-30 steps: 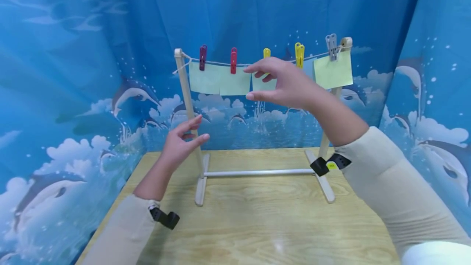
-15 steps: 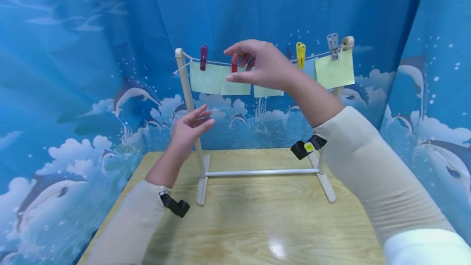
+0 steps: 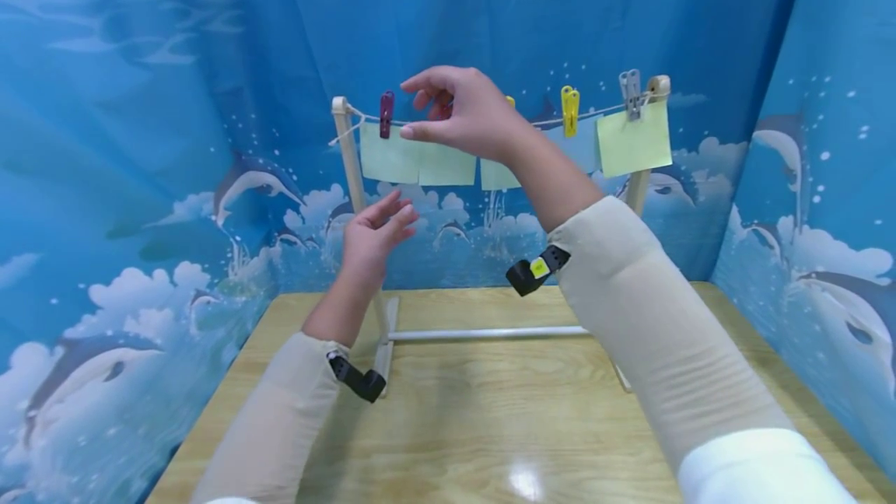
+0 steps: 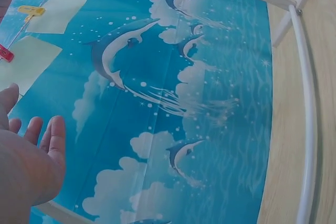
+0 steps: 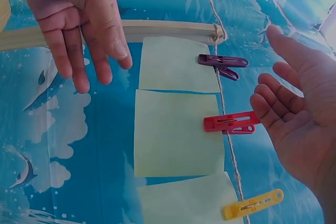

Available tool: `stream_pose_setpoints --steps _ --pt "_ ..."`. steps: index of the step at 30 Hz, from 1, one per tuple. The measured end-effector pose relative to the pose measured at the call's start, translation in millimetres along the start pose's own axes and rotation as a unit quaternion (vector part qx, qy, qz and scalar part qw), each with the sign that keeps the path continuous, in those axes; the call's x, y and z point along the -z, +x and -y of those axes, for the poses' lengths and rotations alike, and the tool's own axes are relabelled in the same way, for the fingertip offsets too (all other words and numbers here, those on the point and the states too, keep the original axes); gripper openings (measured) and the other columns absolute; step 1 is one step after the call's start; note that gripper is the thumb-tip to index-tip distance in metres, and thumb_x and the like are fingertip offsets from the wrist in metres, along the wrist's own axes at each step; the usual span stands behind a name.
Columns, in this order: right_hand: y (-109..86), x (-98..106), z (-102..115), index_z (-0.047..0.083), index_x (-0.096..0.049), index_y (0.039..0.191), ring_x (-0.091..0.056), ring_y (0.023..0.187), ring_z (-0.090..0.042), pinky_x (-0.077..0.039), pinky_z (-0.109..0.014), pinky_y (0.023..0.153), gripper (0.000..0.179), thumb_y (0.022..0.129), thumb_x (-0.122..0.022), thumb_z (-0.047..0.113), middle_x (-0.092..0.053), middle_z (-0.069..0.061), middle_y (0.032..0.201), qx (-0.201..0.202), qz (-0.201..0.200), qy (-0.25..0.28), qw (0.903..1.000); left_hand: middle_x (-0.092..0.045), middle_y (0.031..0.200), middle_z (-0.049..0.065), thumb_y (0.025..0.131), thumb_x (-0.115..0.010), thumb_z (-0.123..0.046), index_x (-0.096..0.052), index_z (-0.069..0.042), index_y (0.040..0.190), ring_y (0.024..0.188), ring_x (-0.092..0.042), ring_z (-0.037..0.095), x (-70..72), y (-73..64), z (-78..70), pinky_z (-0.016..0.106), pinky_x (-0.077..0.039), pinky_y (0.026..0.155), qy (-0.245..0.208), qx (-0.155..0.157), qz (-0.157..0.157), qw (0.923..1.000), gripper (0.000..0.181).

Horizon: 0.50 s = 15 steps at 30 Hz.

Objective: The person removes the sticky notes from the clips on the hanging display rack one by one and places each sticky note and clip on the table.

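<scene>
My right hand [image 3: 465, 111] is raised at the string [image 5: 234, 163], its thumb and fingers apart with nothing between them. In the head view its fingertips are just right of a purple clothespin [image 3: 386, 114]. A red clothespin [image 5: 229, 123] lies beside its fingers in the right wrist view and is hidden behind the hand in the head view. Lower down, my left hand [image 3: 371, 239] hovers empty below the leftmost pale green paper [image 3: 385, 158], fingers relaxed. The purple clothespin clips that paper to the string, and the red one clips a second green paper [image 5: 178, 135].
Farther right hang a third green paper [image 5: 189, 200] with a yellow clothespin [image 5: 253, 204], a bluish paper [image 3: 577, 148] with another yellow clothespin [image 3: 570, 111], and a yellow-green paper [image 3: 633, 138] with a grey clothespin [image 3: 630, 95]. The wooden stand [image 3: 350, 154] rests on a wooden table [image 3: 448, 434].
My right hand has moved left along the string, from near the yellow clothespin past the red one toward the purple one. My left hand has risen and shifted slightly right.
</scene>
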State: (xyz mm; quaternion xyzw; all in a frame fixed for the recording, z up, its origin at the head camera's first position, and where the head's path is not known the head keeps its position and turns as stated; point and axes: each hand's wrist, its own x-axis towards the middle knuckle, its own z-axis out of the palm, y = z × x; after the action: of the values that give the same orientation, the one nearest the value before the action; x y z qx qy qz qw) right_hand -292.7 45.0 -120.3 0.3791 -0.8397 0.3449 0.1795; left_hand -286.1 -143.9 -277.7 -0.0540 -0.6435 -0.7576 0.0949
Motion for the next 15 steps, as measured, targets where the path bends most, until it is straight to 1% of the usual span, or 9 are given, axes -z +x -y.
stream_pose_setpoints --steps 4,10,15 --pt "7.7 -1 2 0.012 -0.057 0.135 -0.055 0.094 -0.011 -0.052 -0.022 0.078 0.053 0.088 -0.074 0.029 -0.060 -0.001 0.109 -0.016 0.002 0.004 0.9999 -0.062 0.129 0.009 0.083 -0.076 -0.030 -0.062 -0.019 0.133 0.109 -0.065 0.021 -2.4 3.0 1.9 0.033 -0.052 0.093 -0.032 -0.005 0.002 0.9995 0.053" --pt "19.1 -4 5 0.010 -0.057 0.135 -0.056 0.105 -0.013 -0.048 -0.019 0.089 0.051 0.089 -0.072 0.027 -0.061 -0.003 0.118 -0.036 0.002 0.001 0.9993 -0.063 0.127 0.009 0.084 -0.075 -0.029 -0.060 -0.017 0.135 0.109 -0.066 0.022 -2.4 4.0 5.4 0.035 -0.052 0.095 -0.054 -0.012 0.003 0.9985 0.055" --pt "27.5 -10 5 0.010 -0.055 0.137 -0.056 0.109 -0.010 -0.046 -0.016 0.091 0.050 0.092 -0.069 0.028 -0.061 -0.002 0.123 -0.060 0.008 -0.016 0.9980 -0.064 0.126 0.009 0.082 -0.077 -0.030 -0.062 -0.018 0.132 0.108 -0.066 0.023 -4.4 7.8 6.1 0.033 -0.053 0.092 -0.092 -0.027 0.000 0.9954 0.054"
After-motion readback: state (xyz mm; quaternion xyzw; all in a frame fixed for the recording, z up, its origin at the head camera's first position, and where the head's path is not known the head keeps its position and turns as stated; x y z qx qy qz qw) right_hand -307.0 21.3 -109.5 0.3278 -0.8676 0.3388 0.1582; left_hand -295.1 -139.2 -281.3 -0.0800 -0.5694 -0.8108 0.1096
